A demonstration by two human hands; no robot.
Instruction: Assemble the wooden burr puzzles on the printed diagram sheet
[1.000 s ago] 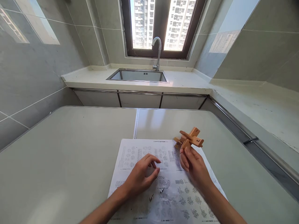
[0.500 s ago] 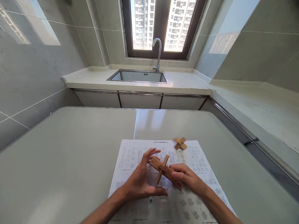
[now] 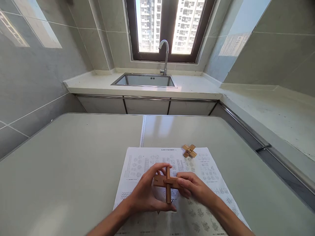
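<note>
A wooden cross-shaped interlocking puzzle (image 3: 168, 191) is held over the printed sheet, its round-edged rod upright across a flat bar. My right hand (image 3: 197, 187) pinches the bar's right end between thumb and fingers. My left hand (image 3: 145, 191) is curved around the left side, index fingertip at the rod's top and thumb at its bottom end. The bar's left end lies inside this curve, and some left fingers are hidden behind it. Another assembled wooden puzzle (image 3: 189, 151), marked with a dark character, rests on the sheet's far edge.
The printed paper sheet (image 3: 137, 157), covered in small diagrams, lies on a pale folding table (image 3: 73, 164) with a seam. Beyond stand a white counter (image 3: 93, 83), a sink (image 3: 145, 80) and a tap (image 3: 166, 57). A metal rail (image 3: 246, 129) runs along the right.
The held puzzle has turned so that its rod stands upright and its bar lies level. My left finger and thumb have closed onto the rod's ends.
</note>
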